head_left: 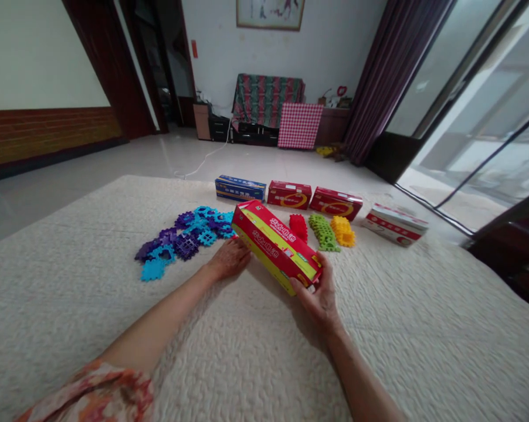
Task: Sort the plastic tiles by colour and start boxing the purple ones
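Note:
My right hand (319, 293) is closed around the near right end of a red and yellow cardboard box (275, 246) with white lettering. The box is held tilted above the quilted cover. My left hand (231, 258) is low over the cover at the box's left side; its fingertips are partly hidden, with a bit of red showing beside them. Left of it lies a pile of purple (186, 246) and light blue (153, 270) interlocking plastic pieces. Beyond the box are red pieces (298, 227), a green row (324, 232) and yellow pieces (342, 231).
Along the far edge of the cover (92, 316) stand a blue box (240, 189), two red boxes (290, 194) and a white and red box (395, 224). Behind are a tiled floor, a low cabinet with a draped cloth (267, 97), and glass doors on the right.

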Demonstrator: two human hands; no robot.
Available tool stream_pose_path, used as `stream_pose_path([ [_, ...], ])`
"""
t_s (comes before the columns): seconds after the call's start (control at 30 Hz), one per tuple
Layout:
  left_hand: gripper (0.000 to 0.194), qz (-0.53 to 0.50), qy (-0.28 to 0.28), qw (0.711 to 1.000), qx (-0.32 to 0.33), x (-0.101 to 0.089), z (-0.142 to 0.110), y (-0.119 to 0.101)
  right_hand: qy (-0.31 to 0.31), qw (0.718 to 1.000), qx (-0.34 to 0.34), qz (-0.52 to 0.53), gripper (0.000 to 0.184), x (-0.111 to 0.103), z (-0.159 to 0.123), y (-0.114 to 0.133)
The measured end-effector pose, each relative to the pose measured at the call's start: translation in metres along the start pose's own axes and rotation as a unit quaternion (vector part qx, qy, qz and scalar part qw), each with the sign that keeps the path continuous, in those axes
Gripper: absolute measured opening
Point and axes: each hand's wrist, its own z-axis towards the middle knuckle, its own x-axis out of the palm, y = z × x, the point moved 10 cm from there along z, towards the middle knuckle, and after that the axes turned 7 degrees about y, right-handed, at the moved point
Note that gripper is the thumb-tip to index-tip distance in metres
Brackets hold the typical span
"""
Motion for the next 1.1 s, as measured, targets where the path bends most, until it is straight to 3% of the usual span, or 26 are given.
stream_pose_path([
  [0.13,0.026,0.012,-0.032,0.999,-0.036,-0.021,-0.026,0.024,0.026,0.999,-0.006,0.019,0.079,0.002,-0.002,0.004],
  [0.23,0.028,-0.041,-0.118,0.984,-0.125,-0.045,-0.053,0.040,0.069,0.996,0.006,0.061,0.082,0.003,-0.001,0.001],
  [0.4,0.027,-0.175,-0.296,0.881,-0.325,-0.074,-0.103,0.066,0.145,0.981,0.050,0.116,0.085,-0.004,0.004,-0.003],
  [0.47,0.030,-0.221,-0.351,0.842,-0.345,-0.081,-0.111,0.068,0.166,0.978,0.059,0.112,0.085,-0.009,0.005,-0.002],
  [0.53,0.036,-0.280,-0.379,0.821,-0.321,-0.087,-0.108,0.068,0.186,0.976,0.063,0.092,0.085,-0.011,0.006,-0.001],
  [0.63,0.038,-0.331,-0.327,0.850,-0.247,-0.088,-0.082,0.055,0.211,0.973,0.068,0.069,0.084,-0.008,0.007,-0.001],
  [0.77,0.027,-0.306,-0.246,0.902,-0.181,-0.079,-0.061,0.031,0.237,0.966,0.082,0.064,0.087,-0.005,0.007,-0.007],
  [1.0,0.029,-0.280,-0.237,0.916,-0.161,-0.077,-0.068,0.032,0.254,0.963,0.074,0.058,0.092,0.005,0.004,-0.005],
  [1.1,0.026,-0.305,-0.255,0.898,-0.186,-0.081,-0.079,0.048,0.236,0.970,0.037,0.038,0.072,0.012,0.006,0.002],
])
